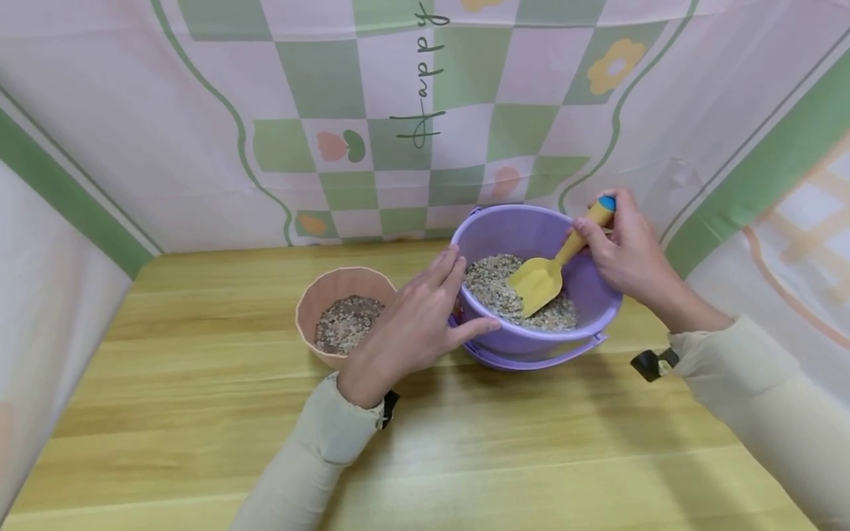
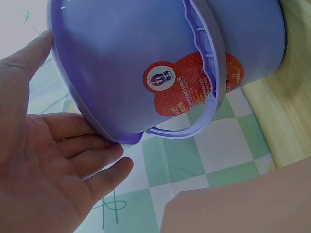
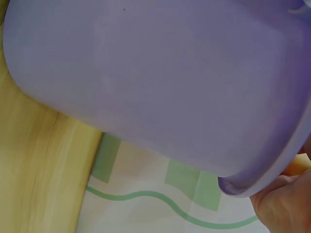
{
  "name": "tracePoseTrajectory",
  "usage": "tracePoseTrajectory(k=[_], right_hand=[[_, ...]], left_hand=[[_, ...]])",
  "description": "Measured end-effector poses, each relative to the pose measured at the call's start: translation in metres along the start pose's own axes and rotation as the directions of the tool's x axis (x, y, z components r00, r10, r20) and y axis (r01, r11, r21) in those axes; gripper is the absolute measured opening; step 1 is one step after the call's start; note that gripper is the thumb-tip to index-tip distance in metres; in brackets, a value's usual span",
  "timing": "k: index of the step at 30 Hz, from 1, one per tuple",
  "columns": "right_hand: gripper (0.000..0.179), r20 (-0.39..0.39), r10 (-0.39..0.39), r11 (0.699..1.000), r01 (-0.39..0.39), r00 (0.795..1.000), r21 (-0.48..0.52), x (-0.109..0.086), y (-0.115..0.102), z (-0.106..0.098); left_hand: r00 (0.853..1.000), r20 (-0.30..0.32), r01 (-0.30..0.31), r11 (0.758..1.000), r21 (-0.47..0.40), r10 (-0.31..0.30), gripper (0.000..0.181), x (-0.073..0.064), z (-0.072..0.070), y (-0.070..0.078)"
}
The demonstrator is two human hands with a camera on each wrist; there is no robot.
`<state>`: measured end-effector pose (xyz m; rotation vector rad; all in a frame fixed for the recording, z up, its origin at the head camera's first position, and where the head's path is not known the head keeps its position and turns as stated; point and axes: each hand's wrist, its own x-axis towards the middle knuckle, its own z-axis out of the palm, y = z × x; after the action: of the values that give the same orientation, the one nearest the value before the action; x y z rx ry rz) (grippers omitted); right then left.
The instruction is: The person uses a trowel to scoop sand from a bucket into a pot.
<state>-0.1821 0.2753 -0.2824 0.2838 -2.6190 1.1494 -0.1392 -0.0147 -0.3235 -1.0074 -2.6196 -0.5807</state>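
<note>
On the head feed I see the right hand [image 1: 627, 254] curled round a yellow shovel [image 1: 539, 284], its blade in gravel [image 1: 490, 284] inside the purple bucket [image 1: 524, 227] between the hands. Left hand [image 1: 418, 317]: fingers nearly straight, thumb spread, touching the bucket's rim; peach bowl [image 1: 330, 287] on the bench [image 1: 199, 383] just left, partly hidden by it.

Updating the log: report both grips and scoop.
Right grip holds yellow scoop, touching granules in purple bucket. Left grip touching bucket. Nothing seen blocking scoop.
</note>
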Motion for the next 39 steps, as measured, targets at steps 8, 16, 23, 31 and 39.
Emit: tracePoseTrajectory(k=[8, 16, 23, 31, 39], right_hand=[[0.024, 0.024, 0.043, 0.997, -0.044, 0.999, 0.064, 0.0015, 0.0005, 0.0029], [0.021, 0.049, 0.081, 0.986, -0.087, 0.996, 0.144, 0.0041, -0.003, 0.0054], [0.024, 0.071, 0.094, 0.98, -0.104, 0.993, 0.167, 0.0051, -0.0059, 0.0075], [0.026, 0.122, 0.139, 0.97, -0.16, 0.983, 0.185, 0.0055, -0.0059, 0.0085], [0.027, 0.13, 0.15, 0.966, -0.173, 0.98, 0.191, 0.005, -0.0066, 0.0065]], left_hand=[[1.0, 0.013, 0.015, 1.0, -0.006, -0.014, 0.092, -0.0005, 0.0008, 0.0021], [1.0, 0.011, 0.01, 1.0, -0.005, -0.01, 0.092, 0.0007, -0.0014, 0.0017], [1.0, 0.02, 0.005, 1.0, -0.008, -0.005, 0.092, 0.0018, -0.0019, 0.0008], [0.998, 0.05, 0.027, 0.999, -0.022, -0.026, 0.096, 0.0019, -0.0014, -0.0011], [0.995, 0.077, 0.06, 0.998, -0.037, -0.057, 0.099, 0.0024, -0.0007, -0.0005]])
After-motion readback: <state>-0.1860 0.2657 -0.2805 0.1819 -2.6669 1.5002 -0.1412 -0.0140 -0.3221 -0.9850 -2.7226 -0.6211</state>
